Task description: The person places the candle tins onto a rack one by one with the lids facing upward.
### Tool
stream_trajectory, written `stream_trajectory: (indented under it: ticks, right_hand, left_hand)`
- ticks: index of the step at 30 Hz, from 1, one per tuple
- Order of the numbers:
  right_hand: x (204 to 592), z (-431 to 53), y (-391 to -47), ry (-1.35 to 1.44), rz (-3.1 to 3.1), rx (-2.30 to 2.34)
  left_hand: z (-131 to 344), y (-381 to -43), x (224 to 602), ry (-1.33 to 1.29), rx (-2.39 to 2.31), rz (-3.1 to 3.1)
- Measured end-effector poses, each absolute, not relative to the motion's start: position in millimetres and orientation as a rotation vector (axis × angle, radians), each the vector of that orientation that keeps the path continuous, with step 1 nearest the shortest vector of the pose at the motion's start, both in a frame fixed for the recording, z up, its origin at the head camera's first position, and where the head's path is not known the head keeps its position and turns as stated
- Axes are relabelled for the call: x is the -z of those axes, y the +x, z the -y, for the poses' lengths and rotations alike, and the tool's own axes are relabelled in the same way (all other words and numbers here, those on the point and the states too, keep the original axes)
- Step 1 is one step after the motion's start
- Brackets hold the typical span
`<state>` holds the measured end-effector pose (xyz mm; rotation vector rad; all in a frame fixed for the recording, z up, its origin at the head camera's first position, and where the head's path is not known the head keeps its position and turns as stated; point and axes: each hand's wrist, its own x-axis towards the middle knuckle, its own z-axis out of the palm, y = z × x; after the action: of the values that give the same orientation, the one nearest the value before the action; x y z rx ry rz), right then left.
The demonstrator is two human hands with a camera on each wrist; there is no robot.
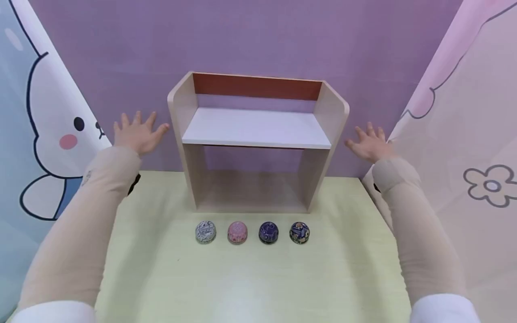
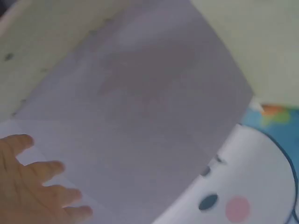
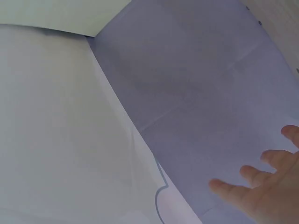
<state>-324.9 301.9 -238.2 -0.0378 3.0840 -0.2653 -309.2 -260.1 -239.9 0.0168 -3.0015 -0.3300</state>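
Observation:
My left hand (image 1: 138, 134) is held out with fingers spread, just left of a small wooden shelf (image 1: 256, 128), and holds nothing. On the shelf's other side my right hand (image 1: 369, 144) is likewise spread and holds nothing. In front of the shelf, a row of small round patterned tins stands on the table: a white-and-grey tin (image 1: 205, 232), a pink tin (image 1: 237, 232), a dark purple tin (image 1: 268, 232) and a dark floral tin (image 1: 300, 232). Both wrist views show spread fingers (image 2: 44, 171) against the purple backdrop, away from the tins.
The shelf has a white upper board, two side panels and a brown back strip. Under it lies a pale yellow table (image 1: 242, 282). A purple backdrop (image 1: 258, 36) hangs behind, with a rabbit-print curtain (image 1: 52, 121) at left and a flower-print curtain (image 1: 452, 134) at right.

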Motion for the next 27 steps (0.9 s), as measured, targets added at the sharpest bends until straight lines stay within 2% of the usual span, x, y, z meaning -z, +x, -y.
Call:
stream_trajectory:
  ticks: [5, 10, 15, 27]
  right_hand:
    - [237.6, -304.3, -318.6, -0.215, -3.168, 0.271]
    - [240.5, -305.2, -306.9, -0.337, -3.248, 0.381]
    - [250.1, -300.6, -291.2, -0.307, -3.221, 0.688]
    - [287.7, -280.8, -264.9, -0.267, -3.130, 1.209]
  left_hand:
    - [258.5, -298.2, 236.8, -0.118, 0.525, 2.908]
    - [252.8, -283.9, 238.8, -0.137, 0.629, 2.831]
    - [247.9, -269.4, 246.1, -0.140, 0.630, 2.767]
    - [231.5, -238.5, 275.4, -0.116, 0.984, 2.590]
